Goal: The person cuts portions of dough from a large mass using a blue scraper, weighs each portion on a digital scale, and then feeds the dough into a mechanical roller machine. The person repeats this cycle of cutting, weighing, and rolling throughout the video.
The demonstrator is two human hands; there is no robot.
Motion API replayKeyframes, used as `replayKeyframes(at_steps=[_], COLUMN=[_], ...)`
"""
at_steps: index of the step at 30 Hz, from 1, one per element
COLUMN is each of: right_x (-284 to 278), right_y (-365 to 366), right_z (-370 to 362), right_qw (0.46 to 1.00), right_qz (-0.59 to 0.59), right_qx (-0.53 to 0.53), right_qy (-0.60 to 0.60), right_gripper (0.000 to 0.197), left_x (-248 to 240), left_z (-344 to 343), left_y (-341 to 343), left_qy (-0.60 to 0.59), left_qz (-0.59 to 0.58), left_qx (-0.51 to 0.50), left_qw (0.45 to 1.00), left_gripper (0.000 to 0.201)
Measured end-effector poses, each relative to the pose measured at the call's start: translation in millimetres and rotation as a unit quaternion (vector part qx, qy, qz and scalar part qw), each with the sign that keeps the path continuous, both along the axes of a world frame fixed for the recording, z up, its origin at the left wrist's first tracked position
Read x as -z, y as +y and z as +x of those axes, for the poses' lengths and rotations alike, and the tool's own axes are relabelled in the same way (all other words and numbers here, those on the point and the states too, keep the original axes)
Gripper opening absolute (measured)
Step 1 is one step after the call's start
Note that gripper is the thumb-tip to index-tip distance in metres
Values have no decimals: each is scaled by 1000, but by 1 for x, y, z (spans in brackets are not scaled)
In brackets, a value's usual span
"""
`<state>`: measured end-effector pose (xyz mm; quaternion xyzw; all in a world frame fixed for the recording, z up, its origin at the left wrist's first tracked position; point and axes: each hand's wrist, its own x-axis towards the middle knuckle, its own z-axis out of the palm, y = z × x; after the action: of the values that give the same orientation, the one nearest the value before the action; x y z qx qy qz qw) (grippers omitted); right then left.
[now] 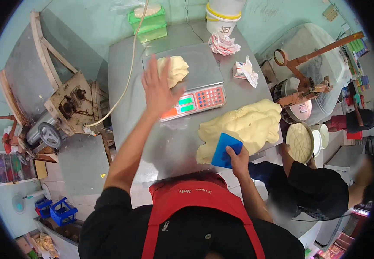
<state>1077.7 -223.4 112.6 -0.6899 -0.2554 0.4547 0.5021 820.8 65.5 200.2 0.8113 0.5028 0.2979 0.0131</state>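
Fingers first: those of the left hand (pixel 157 87) spread wide, blurred, by the near-left side of a dough lump; touching or hovering, cannot tell. Right hand (pixel 239 162) grips a flat blue scraper (pixel 224 150), thumb on its upper face.

Largest down from here. Metal counter (pixel 169 149) bears the lot. Big pale-yellow dough mass (pixel 245 123) sprawls at its right, folded and lumpy; scraper overlaps its near edge, actual contact unclear. Electronic scale (pixel 200 81) sits beyond and left of the mass, display (pixel 185 105) lit green, figures not legible. Dough lump (pixel 178 70) rests on the scale's plate, toward the left. Crumpled wrapper (pixel 223 44) just beside the plate's far-right corner.

Step, by my judgement: portioning, at the weighing stage. Next move seems to call for left fingers clear of the lump, a settled reading, then a small trim or top-up. Soft dough likely clings; a firm cut with the scraper should beat pulling.
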Motion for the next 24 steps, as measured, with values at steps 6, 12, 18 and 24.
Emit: replayKeyframes(at_steps=[6,12,18,24], right_x=[0,-33,-45,-39], right_y=[0,12,1,1], right_z=[13,12,-20,-52], right_qw=[999,986,962,918], right_qz=[27,12,-23,22], right_qx=[10,-43,-93,-138], right_qy=[-25,-159,-257,-370], right_gripper=[21,21,23,32], left_x=[129,108,121,126], left_z=[30,22,38,15], left_y=[-226,-230,-220,-227], left_qy=[-9,-74,-99,-161], left_qz=[-305,-227,-254,-236], left_qx=[347,293,257,250], left_qw=[887,926,927,925], left_gripper=[77,56,36,28])
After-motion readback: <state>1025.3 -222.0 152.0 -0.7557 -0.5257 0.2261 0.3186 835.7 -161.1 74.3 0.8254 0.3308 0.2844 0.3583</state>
